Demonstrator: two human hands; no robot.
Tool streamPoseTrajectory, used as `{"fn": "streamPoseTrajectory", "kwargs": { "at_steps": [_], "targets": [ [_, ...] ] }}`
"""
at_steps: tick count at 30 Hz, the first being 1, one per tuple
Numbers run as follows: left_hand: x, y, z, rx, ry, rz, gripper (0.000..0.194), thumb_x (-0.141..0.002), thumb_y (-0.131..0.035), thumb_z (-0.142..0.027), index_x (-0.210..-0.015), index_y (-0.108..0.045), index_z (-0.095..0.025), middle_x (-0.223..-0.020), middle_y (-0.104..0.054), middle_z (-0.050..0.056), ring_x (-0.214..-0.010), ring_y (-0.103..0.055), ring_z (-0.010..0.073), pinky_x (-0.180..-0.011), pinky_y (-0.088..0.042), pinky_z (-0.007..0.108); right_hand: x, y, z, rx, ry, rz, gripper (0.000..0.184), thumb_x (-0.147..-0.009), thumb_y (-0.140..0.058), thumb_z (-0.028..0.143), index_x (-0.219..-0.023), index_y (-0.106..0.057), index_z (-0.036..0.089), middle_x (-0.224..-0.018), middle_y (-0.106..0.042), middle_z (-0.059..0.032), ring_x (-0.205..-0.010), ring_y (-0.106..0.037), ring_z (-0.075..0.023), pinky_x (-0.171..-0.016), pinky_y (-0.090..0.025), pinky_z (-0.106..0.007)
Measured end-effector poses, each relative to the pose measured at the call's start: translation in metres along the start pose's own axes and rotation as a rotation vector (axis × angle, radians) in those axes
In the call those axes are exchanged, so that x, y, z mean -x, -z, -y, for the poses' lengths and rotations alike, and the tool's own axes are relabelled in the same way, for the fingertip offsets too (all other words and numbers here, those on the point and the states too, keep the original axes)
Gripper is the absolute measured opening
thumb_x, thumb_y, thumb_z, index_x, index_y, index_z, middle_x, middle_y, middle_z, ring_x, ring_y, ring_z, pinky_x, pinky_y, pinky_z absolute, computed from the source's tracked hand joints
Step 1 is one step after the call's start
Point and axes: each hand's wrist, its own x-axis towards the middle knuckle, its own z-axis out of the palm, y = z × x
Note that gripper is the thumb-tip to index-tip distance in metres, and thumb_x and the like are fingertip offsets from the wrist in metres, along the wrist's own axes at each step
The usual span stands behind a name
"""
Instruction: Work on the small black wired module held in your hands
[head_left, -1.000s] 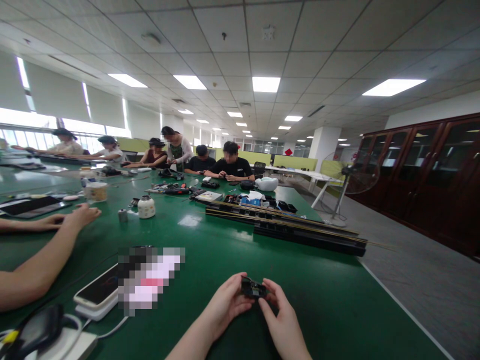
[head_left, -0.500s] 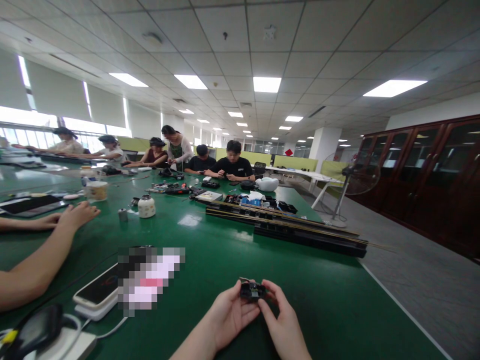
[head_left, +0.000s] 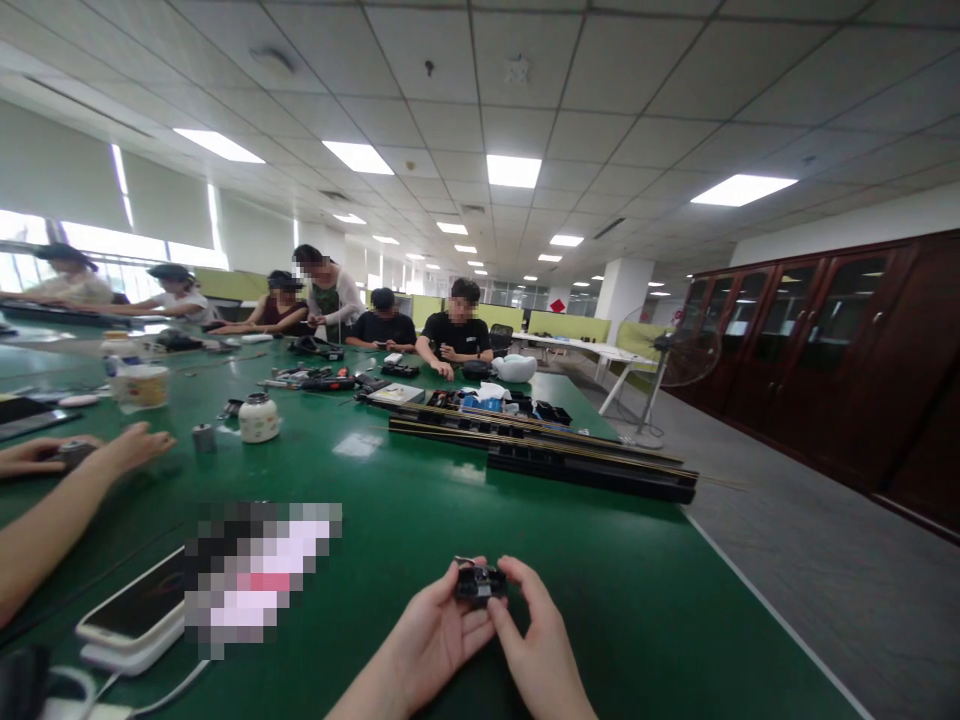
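A small black plastic housing (head_left: pixel 480 584) with electronic parts inside is held between my two hands, a little above the green table (head_left: pixel 360 610). Thin wires stick up at its upper left corner. My left hand (head_left: pixel 442 630) grips its left end, thumb on the side and the other fingers curled beneath. On the right end, my right hand (head_left: pixel 529 620) pinches it between thumb and index finger. The fine details inside the housing are too small to make out.
Long black channels with thin brass-coloured rods (head_left: pixel 585 465) lie across the table ahead. A phone (head_left: pixel 135 600) rests at left, near a co-worker's arm (head_left: pixel 60 530). A cream jar (head_left: pixel 259 418) and a plastic tub (head_left: pixel 142 388) stand beyond. Several people sit farther back.
My view has turned slightly right, so the scene shifts left. Both hands keep hold of the housing. A person across the table has stretched an arm down to the tabletop.
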Motion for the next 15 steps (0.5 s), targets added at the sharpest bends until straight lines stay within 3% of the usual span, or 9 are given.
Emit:
{"fn": "streamPoseTrajectory", "kwargs": {
  "at_steps": [8,15],
  "targets": [
    [0.000,0.000,0.001,-0.010,-0.018,-0.006,0.023,-0.084,-0.053,-0.035,-0.095,-0.062,-0.017,-0.091,-0.069,0.007,-0.081,-0.067,0.0174,-0.077,-0.047,0.028,-0.001,0.004,0.014,0.046,-0.008,0.106,0.026,-0.071,-0.059,0.023,-0.095,-0.068,0.029,-0.117,-0.060,-0.0059,-0.113,-0.053,-0.0243,-0.099,-0.041,-0.042],
    [0.000,-0.003,0.001,-0.025,-0.001,-0.021,0.026,-0.087,-0.047,-0.038,-0.097,-0.057,-0.017,-0.087,-0.071,0.008,-0.080,-0.068,0.0201,-0.076,-0.047,0.029,-0.002,0.003,0.010,0.057,-0.045,0.134,0.021,-0.070,-0.059,0.023,-0.088,-0.069,0.028,-0.113,-0.062,-0.0052,-0.110,-0.054,-0.0256,-0.097,-0.041,-0.044]
  ]
}}
